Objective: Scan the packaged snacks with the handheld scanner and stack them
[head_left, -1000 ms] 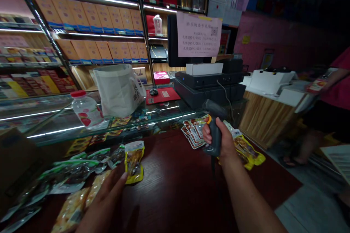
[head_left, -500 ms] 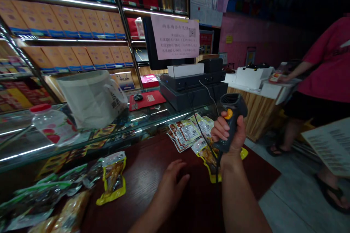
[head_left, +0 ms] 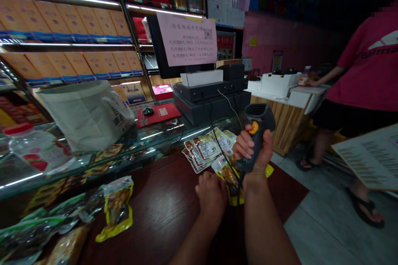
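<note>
My right hand [head_left: 253,149] is wrapped round the handle of a dark grey barcode scanner [head_left: 256,134] with a yellow trigger, holding it upright over the counter. A cable hangs from its base. Below it lies a yellow-edged, vacuum-sealed snack packet [head_left: 226,170], partly covered by scanner and hands. My left hand [head_left: 212,193] rests at that packet's left edge, fingers curled in; what they hold, if anything, is hidden. Just behind, several flat white-and-brown snack packets [head_left: 203,148] overlap in a pile. Another yellow-edged packet [head_left: 117,207] lies on the counter to the left.
More sealed food packets [head_left: 37,232] lie front left. On the glass display counter are a red-lidded jar [head_left: 40,149], a white bag [head_left: 83,116], a mouse [head_left: 148,111] and a cash drawer [head_left: 211,105]. A person in a pink shirt [head_left: 367,70] stands right.
My left hand has moved right and forward to the yellow-edged packet, and its fingers have curled. The right hand still holds the scanner. The view has turned slightly right.
</note>
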